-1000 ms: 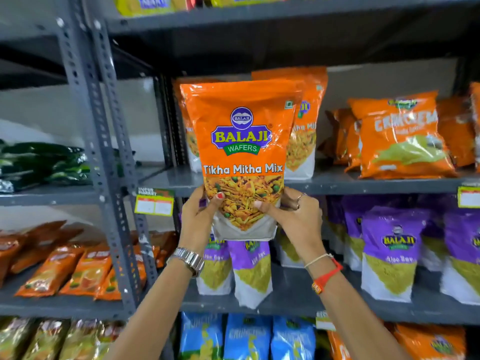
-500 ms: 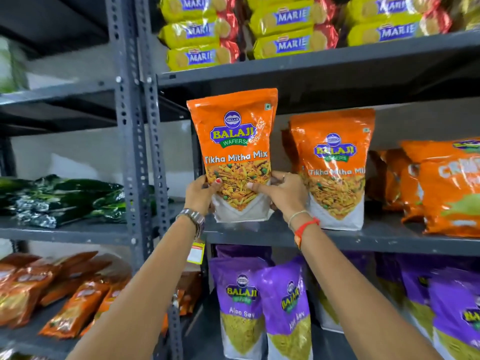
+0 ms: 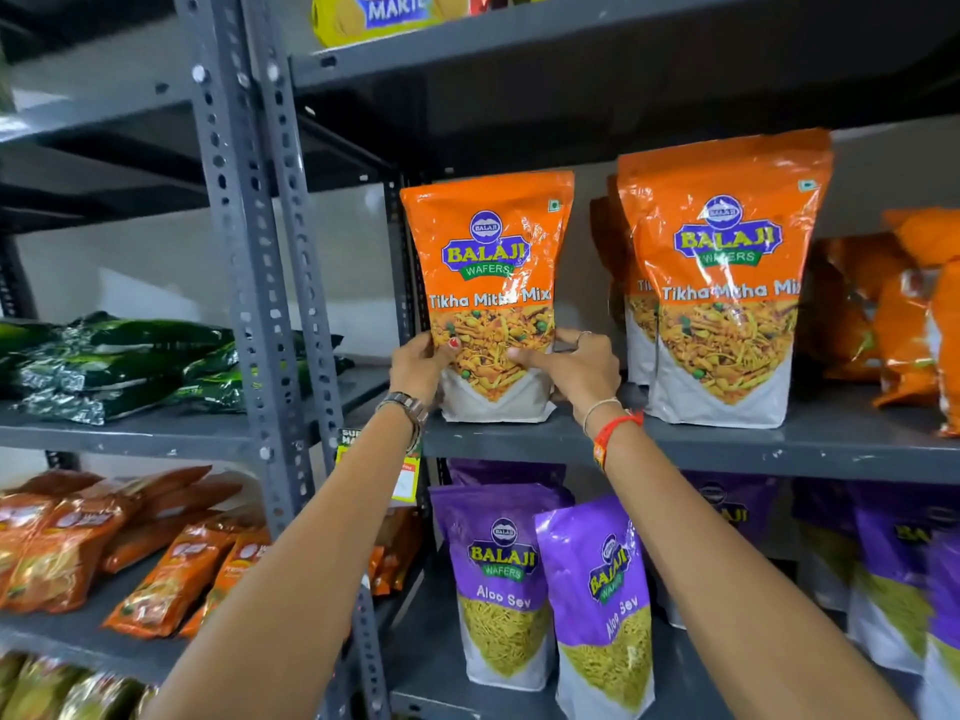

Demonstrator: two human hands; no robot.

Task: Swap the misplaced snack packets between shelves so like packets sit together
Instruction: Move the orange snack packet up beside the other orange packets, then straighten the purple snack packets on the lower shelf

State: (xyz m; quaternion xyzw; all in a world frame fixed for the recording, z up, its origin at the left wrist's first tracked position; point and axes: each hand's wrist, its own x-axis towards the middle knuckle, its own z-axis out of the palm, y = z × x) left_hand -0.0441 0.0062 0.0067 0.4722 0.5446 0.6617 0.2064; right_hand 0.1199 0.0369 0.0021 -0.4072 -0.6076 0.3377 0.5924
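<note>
An orange Tikha Mitha Mix packet (image 3: pixel 491 262) stands upright at the left end of the grey middle shelf (image 3: pixel 727 449). My left hand (image 3: pixel 418 368) grips its lower left edge and my right hand (image 3: pixel 579 371) grips its lower right side. Its base rests on the shelf. To its right stands another Tikha Mitha Mix packet (image 3: pixel 724 283), with more of the same behind it. On the shelf below stand purple Aloo Sev packets (image 3: pixel 501 579), one of them (image 3: pixel 605 610) leaning.
Perforated grey uprights (image 3: pixel 260 283) separate this rack from the left one. Dark green packets (image 3: pixel 114 366) and orange packets (image 3: pixel 130 548) lie on the left rack. Other orange bags (image 3: pixel 904 324) fill the right end of the middle shelf. Yellow Marie biscuit packs (image 3: pixel 384 13) sit above.
Both hands carried the orange packet up from in front of the purple shelf and set it down at the left end of the middle shelf. The camera has moved closer.
</note>
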